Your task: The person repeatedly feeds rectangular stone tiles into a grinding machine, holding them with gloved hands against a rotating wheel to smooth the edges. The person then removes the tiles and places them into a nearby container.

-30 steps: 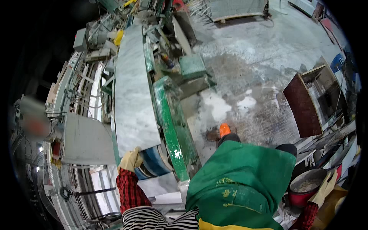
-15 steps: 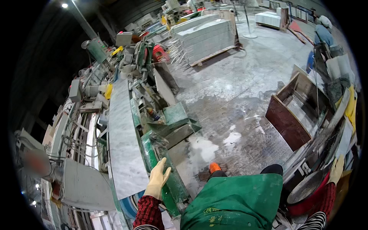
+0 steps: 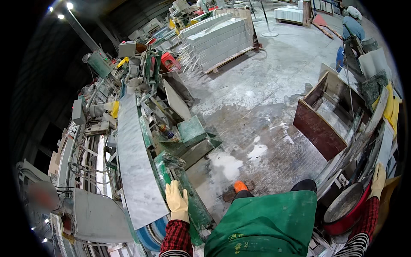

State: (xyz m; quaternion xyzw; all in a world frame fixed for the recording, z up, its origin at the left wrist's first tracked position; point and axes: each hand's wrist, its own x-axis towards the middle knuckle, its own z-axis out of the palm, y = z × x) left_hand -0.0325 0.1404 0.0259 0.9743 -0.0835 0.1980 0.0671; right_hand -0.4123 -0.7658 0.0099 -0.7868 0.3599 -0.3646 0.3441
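Marble, grey-veined, forms a long slab [image 3: 136, 162] lying on the green machine bed [image 3: 188, 201] in the head view, its long axis running away from the person toward the far motors. The left hand [image 3: 177, 201], in a pale yellow glove, rests flat and unclenched just beside the slab's near right edge, grasping nothing. The right hand [image 3: 378, 180], also gloved, is well apart at the far right, above a red basin [image 3: 347, 214]; whether it grips anything I cannot tell. The left is clearly nearer.
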